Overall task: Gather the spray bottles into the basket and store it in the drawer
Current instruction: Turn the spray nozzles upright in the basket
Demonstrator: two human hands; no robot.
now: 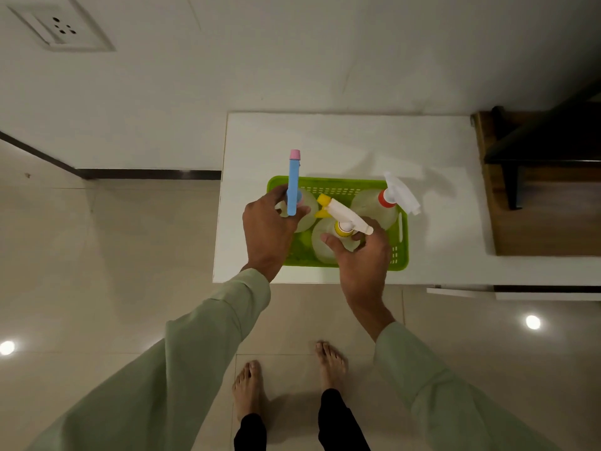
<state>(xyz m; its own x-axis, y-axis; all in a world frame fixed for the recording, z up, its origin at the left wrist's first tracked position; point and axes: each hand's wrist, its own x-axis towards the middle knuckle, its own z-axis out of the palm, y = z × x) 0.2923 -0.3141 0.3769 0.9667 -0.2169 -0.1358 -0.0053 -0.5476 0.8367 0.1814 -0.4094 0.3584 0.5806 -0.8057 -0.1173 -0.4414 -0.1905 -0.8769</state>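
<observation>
We are pinching the blue-topped bottle (294, 190) with our left hand (268, 229) and the yellow-collared bottle (341, 227) with our right hand (364, 255); crowding the basket (401, 252) near the bench's (357, 141) front edge risks toppling.

We see a green slotted basket (398, 255) near the white cabinet top's (357, 141) front edge, holding three upright clear spray bottles: blue-headed (293, 187), yellow-collared (344, 219), red-collared (387, 198).

basket (400, 255) on cabinet top (325, 141) | three spray bottles (374, 206) inside basket
</observation>
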